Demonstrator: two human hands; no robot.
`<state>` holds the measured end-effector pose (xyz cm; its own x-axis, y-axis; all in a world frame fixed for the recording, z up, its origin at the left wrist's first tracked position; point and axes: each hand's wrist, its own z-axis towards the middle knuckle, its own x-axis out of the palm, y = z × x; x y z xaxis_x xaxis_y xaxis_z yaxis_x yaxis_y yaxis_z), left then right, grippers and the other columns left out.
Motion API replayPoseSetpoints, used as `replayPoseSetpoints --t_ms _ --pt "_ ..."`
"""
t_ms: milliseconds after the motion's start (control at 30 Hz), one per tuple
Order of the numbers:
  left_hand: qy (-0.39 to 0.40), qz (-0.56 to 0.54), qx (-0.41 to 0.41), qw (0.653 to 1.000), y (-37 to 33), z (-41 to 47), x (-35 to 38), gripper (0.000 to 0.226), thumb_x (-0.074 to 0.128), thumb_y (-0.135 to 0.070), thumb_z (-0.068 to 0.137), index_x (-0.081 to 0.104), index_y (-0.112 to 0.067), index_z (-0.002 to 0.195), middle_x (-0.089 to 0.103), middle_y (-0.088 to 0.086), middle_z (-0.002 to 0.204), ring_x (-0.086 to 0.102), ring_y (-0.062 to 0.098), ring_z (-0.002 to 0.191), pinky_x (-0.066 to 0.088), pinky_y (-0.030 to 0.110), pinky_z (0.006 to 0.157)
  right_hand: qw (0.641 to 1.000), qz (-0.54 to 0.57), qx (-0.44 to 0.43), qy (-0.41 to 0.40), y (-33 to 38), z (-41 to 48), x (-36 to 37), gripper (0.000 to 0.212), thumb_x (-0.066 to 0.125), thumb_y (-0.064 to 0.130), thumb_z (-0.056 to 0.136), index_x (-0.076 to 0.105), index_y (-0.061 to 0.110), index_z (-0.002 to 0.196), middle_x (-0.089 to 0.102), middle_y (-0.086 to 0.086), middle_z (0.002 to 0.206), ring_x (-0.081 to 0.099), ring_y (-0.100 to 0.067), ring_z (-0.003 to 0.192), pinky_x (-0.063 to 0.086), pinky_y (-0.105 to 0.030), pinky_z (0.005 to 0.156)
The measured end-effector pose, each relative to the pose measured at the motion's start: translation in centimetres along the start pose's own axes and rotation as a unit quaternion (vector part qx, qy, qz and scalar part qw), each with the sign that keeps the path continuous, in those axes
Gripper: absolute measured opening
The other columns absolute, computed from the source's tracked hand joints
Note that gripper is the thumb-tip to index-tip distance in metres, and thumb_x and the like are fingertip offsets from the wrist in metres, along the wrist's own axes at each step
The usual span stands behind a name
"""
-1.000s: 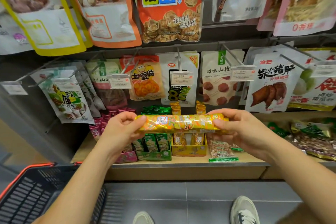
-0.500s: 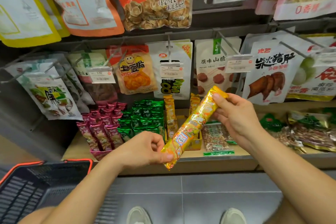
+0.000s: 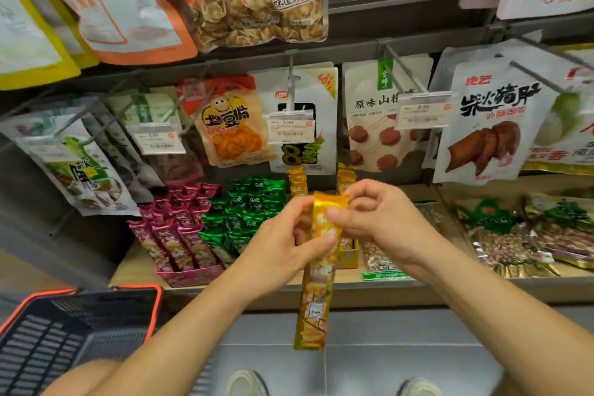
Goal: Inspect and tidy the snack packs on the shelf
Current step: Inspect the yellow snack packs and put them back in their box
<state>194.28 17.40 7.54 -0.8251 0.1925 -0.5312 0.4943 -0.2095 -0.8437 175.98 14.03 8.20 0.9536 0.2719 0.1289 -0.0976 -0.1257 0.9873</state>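
**In front of the shelf [image 3: 353, 292], the pack [image 3: 316, 299] was turned on end**

At the middle of the view, both hands held the upper part of the long yellow pack. The left hand [image 3: 283, 244] gripped it from the side, with the thumb pressed on the printed face and the fingers curled behind. The right hand [image 3: 382, 222] pinched the pack just under its gold top seal, between thumb and bent fingers. The two hands were close together, almost touching.

One second before, the pack lay level, with one hand at each end. Half a second before, it was slanted. Now it stood nearly upright, and the left hand had gone from the low end up to the top. I judged that the inspection was finishing and that the pack was being made ready to go back.

The long axis of the pack ran up and down, with the top leaning a little to the right. The sealed top pointed up to the hanging bags; the lower end hung free below the shelf edge, over the floor. The printed face looked toward the camera.

Behind the hands, the yellow box [image 3: 348, 254] held similar packs standing upright, so the pack already matched their direction. The green packs [image 3: 254, 206] stood to the left of the box. A basket [image 3: 96, 309] was at the lower left.
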Motion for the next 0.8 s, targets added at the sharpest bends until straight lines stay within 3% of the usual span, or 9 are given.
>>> replayPoseSetpoints --t_ms 100,167,233,300,400,500,567,600,800 --pt "0.010 0.082 0.024 0.996 0.9 0.4 -0.3 0.063 0.076 -0.028 0.080 0.040 -0.046 0.128 0.064 -0.010 0.089 0.062 0.005 0.071 0.053 0.025 0.067 0.993 -0.078 0.034 0.076 -0.5 -0.1 -0.3 0.018 0.079 0.007 0.075 0.069 0.009 0.090 0.073 -0.015 0.095 0.071 -0.025 0.088 0.060 -0.036 0.079" --pt "0.029 0.189 0.049 0.980 1.4 0.7 -0.8 0.057 0.074 -0.031 0.079 0.043 -0.049 0.122 0.060 -0.018 0.087 0.061 0.001 0.076 0.047 0.016 0.065 0.987 -0.088 0.071 0.111 -0.9 0.1 -1.0 0.013 0.074 0.010 0.083 0.073 0.014 0.095 0.071 -0.013 0.100 0.069 -0.021 0.092 0.059 -0.033 0.080" --pt "0.027 0.255 0.058 0.965 1.8 1.4 -1.4 0.043 0.071 -0.030 0.080 0.054 -0.044 0.116 0.060 -0.020 0.092 0.058 -0.002 0.081 0.045 0.017 0.071 0.972 -0.161 0.104 0.138 -1.4 0.3 -2.2 0.017 0.069 0.017 0.088 0.071 0.019 0.105 0.067 -0.008 0.100 0.065 -0.016 0.088 0.058 -0.027 0.074" --pt "0.020 0.255 0.044 0.966 2.3 2.4 -2.1 0.037 0.070 -0.026 0.084 0.061 -0.036 0.119 0.062 -0.017 0.099 0.058 -0.002 0.082 0.046 0.019 0.075 0.935 -0.290 0.125 0.160 -2.3 0.7 -3.5 0.022 0.066 0.021 0.091 0.065 0.021 0.113 0.063 -0.002 0.095 0.059 -0.012 0.080 0.054 -0.025 0.069" --pt "-0.013 0.278 0.051 0.959 2.8 4.4 -2.7 0.043 0.069 -0.027 0.088 0.058 -0.029 0.129 0.065 -0.010 0.113 0.061 0.002 0.094 0.049 0.025 0.085 0.873 -0.433 0.132 0.181 -3.8 1.6 -5.0 0.025 0.066 0.024 0.090 0.062 0.022 0.114 0.067 -0.001 0.096 0.062 -0.014 0.080 0.053 -0.030 0.079" --pt "-0.043 0.343 0.068 0.936 3.6 6.5 -2.4 0.052 0.065 -0.031 0.091 0.049 -0.023 0.140 0.058 -0.003 0.136 0.055 0.014 0.123 0.041 0.030 0.106 0.874 -0.452 0.116 0.133 -4.9 3.8 -6.1 0.028 0.065 0.017 0.090 0.060 0.022 0.117 0.068 -0.004 0.098 0.066 -0.018 0.083 0.054 -0.027 0.076" --pt "-0.044 0.371 0.062 0.926 4.5 8.1 -1.9 0.054 0.062 -0.029 0.093 0.045 -0.021 0.144 0.054 0.000 0.141 0.051 0.017 0.128 0.036 0.028 0.109 0.895 -0.431 0.100 0.063 -5.7 6.0 -6.6 0.036 0.064 0.014 0.089 0.057 0.019 0.124 0.064 0.003 0.095 0.060 -0.007 0.072 0.048 -0.014 0.059" --pt "-0.037 0.381 0.055 0.922 5.1 8.9 -1.7 0.053 0.061 -0.029 0.094 0.044 -0.020 0.144 0.054 0.001 0.141 0.050 0.019 0.128 0.036 0.029 0.108 0.904 -0.415 0.100 0.027 -6.2 7.1 -6.8 0.040 0.064 0.014 0.089 0.055 0.018 0.128 0.062 0.005 0.097 0.058 -0.005 0.074 0.045 -0.012 0.059" --pt "-0.008 0.416 0.026 0.909 8.0 13.7 0.3 0.049 0.058 -0.028 0.095 0.043 -0.022 0.142 0.059 0.006 0.132 0.056 0.027 0.120 0.045 0.038 0.099 0.913 -0.383 0.119 -0.074 -10.0 12.4 -6.6 0.075 0.072 0.024 0.084 0.030 0.019 0.147 0.051 -0.012 0.138 0.053 -0.028 0.121 0.044 -0.033 0.095"
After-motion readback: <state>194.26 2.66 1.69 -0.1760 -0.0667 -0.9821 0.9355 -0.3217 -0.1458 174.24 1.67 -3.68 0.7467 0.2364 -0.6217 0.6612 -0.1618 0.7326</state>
